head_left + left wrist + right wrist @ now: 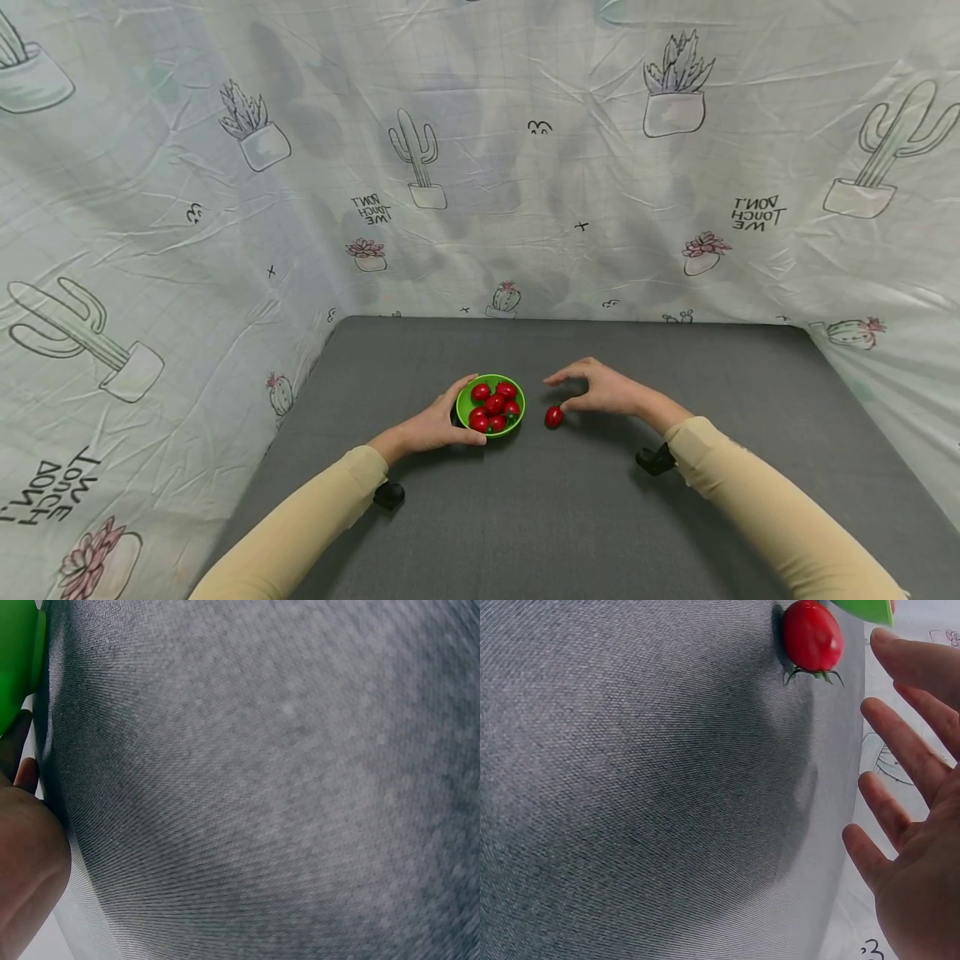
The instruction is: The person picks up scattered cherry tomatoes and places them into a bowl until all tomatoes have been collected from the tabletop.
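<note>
Your two forearms in tan sleeves come in from the bottom edge of the head view, nearest the lens, reaching over the gray mat.

On the left, your left hand is curled round the near-left side of the green bowl, thumb along the front of the rim and fingers wrapped behind, so the grip holds the bowl where it sits on the mat. Inside the bowl, just beyond your thumb, lies a heap of cherry tomatoes. The left wrist view gives only a sliver of green at its top-left corner and a blurred bit of the hand, so how the fingertips lie on the far side is probably not something you can read from there.

To the right of the bowl and apart from it, a loose tomato rests on the mat with its green calyx showing.

Your right hand hovers just beyond that tomato, fingers spread and gently arched, holding nothing; the thumb tip is very near the fruit, though contact cannot be made out.

Behind everything hangs a cactus-print cloth.
</note>
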`<state>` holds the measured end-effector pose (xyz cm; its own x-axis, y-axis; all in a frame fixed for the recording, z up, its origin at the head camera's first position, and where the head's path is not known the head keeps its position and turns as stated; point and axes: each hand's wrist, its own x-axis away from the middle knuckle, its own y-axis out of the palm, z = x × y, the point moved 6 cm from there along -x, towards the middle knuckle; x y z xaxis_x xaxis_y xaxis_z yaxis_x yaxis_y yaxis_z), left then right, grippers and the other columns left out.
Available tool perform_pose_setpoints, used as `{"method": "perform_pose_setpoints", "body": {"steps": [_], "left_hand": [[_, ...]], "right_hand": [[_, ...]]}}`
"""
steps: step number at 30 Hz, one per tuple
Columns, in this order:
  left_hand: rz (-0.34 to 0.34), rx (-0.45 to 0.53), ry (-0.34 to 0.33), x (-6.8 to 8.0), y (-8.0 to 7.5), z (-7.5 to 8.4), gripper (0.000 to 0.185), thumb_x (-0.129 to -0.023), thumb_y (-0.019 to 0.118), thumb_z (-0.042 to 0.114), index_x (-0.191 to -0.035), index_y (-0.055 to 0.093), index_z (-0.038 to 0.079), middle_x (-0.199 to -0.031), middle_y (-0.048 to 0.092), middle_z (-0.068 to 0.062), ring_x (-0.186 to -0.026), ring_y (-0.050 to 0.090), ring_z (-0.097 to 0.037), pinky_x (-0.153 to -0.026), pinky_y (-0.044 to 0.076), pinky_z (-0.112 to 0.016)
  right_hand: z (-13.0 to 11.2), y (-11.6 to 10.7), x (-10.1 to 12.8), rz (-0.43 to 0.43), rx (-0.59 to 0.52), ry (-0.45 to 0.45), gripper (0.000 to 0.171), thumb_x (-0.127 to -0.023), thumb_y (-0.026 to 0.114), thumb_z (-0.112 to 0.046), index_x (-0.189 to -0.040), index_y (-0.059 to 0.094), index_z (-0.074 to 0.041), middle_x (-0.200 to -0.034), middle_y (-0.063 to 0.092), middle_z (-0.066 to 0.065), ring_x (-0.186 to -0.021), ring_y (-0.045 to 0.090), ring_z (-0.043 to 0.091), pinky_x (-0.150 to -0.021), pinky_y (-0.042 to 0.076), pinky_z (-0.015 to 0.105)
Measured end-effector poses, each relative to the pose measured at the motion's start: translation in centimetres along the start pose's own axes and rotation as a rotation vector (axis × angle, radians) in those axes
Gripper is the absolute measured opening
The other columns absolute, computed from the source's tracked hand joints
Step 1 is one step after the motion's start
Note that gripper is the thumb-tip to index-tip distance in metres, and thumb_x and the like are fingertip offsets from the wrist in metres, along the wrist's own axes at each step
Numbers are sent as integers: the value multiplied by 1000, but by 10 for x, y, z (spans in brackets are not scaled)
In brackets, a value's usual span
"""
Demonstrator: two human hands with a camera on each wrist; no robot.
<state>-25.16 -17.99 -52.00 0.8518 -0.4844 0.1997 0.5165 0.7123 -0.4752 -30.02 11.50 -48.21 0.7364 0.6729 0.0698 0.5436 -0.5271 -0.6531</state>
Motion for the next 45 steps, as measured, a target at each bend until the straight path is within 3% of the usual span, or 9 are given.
{"method": "perform_pose_setpoints", "body": {"steps": [12, 32, 45], "left_hand": [[-3, 12, 6, 0, 0, 0, 106, -86, 83, 45, -165, 14, 31, -166, 20, -7, -151, 20, -31, -115, 23, -63], [-10, 8, 11, 0, 2, 0, 107, -85, 83, 47, -165, 14, 33, -166, 19, -4, -152, 19, -28, -116, 23, -61], [-1, 6, -2, 2, 2, 2, 106, -85, 83, 46, -165, 15, 35, -165, 21, -6, -151, 21, -30, -115, 24, -62]], "right_hand": [[3, 11, 2, -26, 0, -22, 50, -91, 81, -24, -138, 67, -16, -140, 59, 2, -139, 34, 37, -109, 29, 65], [10, 24, 3, -31, 53, -35, 47, -88, 83, -21, -133, 70, -25, -137, 61, -1, -135, 37, 36, -106, 29, 66], [12, 26, 4, -21, 62, -63, 41, -90, 82, -20, -130, 72, -23, -133, 63, -2, -134, 38, 36, -105, 30, 66]]}}
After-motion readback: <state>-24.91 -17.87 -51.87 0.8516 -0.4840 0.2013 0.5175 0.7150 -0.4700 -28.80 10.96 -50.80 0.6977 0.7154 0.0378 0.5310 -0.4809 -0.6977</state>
